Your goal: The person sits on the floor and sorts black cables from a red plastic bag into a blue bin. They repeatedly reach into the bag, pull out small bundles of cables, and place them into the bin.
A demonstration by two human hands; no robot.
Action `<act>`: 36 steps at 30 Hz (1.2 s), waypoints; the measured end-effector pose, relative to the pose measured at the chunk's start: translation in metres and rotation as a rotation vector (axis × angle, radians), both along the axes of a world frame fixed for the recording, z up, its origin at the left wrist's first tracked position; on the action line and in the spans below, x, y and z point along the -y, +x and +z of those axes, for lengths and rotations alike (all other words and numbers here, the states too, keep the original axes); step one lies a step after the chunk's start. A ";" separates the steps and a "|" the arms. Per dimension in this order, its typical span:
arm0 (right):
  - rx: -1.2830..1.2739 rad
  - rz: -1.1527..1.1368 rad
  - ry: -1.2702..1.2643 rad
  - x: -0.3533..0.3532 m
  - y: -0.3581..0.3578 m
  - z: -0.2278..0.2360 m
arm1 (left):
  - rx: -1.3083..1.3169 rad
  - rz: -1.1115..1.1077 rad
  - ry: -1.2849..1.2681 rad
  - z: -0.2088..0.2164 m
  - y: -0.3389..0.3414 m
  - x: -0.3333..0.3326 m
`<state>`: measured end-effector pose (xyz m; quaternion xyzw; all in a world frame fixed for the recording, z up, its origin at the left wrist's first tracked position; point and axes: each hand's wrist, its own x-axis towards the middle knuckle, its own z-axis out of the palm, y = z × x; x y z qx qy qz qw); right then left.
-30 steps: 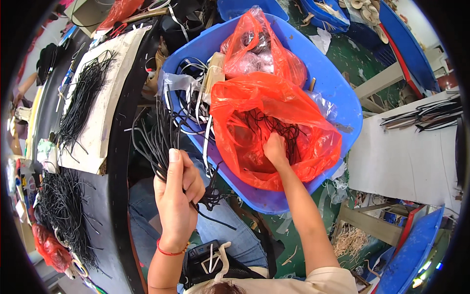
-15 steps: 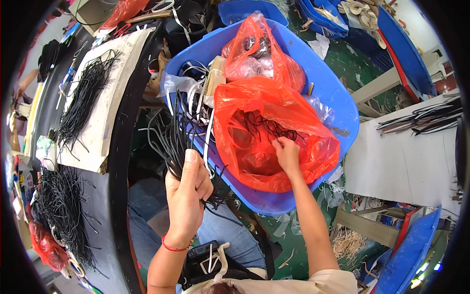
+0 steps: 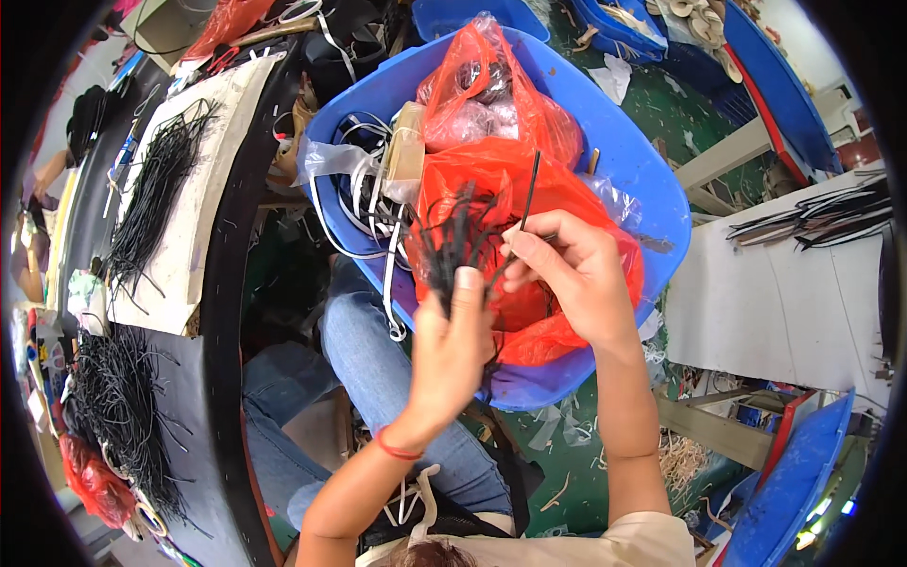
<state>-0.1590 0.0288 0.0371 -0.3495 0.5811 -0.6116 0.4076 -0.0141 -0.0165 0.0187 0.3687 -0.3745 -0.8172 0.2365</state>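
My left hand point(image 3: 452, 345) is closed round a bundle of thin black cords point(image 3: 450, 250), blurred by motion, whose ends fan out above the thumb. Close by on the right, my right hand point(image 3: 576, 274) pinches one black cord point(image 3: 532, 189) between thumb and fingers, its tip pointing up. Both hands are over an open red plastic bag point(image 3: 619, 213), which sits in a large blue tub point(image 3: 652, 189). The two hands and the bundle hide most of the bag's inside.
Behind the open bag a second red bag point(image 3: 557, 128) holds wrapped contents. White cords point(image 3: 364, 180) hang over the tub's left rim. On the left bench, black cords lie on a pale board point(image 3: 231, 123) and in a loose pile point(image 3: 118, 406). More dark strips point(image 3: 822, 215) rest on the right-hand table.
My right hand has come up out of the red bag with a single black cord. My left hand has moved right with its bundle, toward the right hand.
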 end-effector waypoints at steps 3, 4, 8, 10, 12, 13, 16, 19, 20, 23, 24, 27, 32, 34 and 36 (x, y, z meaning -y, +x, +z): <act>-0.078 0.106 0.207 -0.003 -0.036 -0.054 | 0.085 0.106 -0.018 0.024 0.020 0.018; -0.150 0.172 0.379 -0.008 -0.057 -0.083 | 0.122 0.177 0.005 0.030 0.029 0.028; -1.123 -0.068 0.375 -0.026 -0.086 -0.211 | 0.045 0.173 -0.126 0.045 0.048 0.040; -1.218 -0.105 0.384 -0.025 -0.085 -0.227 | 0.037 0.191 -0.085 0.039 0.050 0.038; -1.183 -0.055 0.561 -0.026 -0.082 -0.226 | 0.019 0.169 -0.056 0.035 0.049 0.036; -1.055 -0.053 0.624 -0.022 -0.077 -0.215 | 0.011 0.168 -0.030 0.036 0.051 0.036; -0.941 -0.196 0.411 -0.029 -0.075 -0.182 | -0.043 0.098 -0.109 0.029 0.049 0.033; -0.593 -0.237 0.291 -0.039 -0.056 -0.118 | -0.048 0.201 0.042 0.027 0.031 0.019; -0.435 -0.254 0.268 -0.043 -0.047 -0.100 | -0.013 0.203 0.028 0.022 0.025 0.014; -0.482 -0.222 0.242 -0.042 0.002 -0.050 | -0.073 0.127 -0.019 -0.011 0.014 -0.001; -0.540 -0.221 0.232 -0.040 0.020 -0.040 | -0.041 0.145 -0.020 -0.019 0.007 -0.007; -1.017 -0.192 0.069 -0.036 0.056 -0.047 | 0.021 0.115 -0.132 -0.035 -0.004 -0.026; -0.997 -0.218 0.047 -0.027 0.080 -0.054 | -0.019 0.165 -0.032 -0.029 -0.001 -0.024; -0.995 -0.218 0.066 -0.024 0.081 -0.054 | -0.033 0.214 -0.038 -0.025 -0.005 -0.024; -0.997 -0.205 0.124 -0.022 0.081 -0.047 | -0.061 0.205 0.051 -0.019 -0.007 -0.019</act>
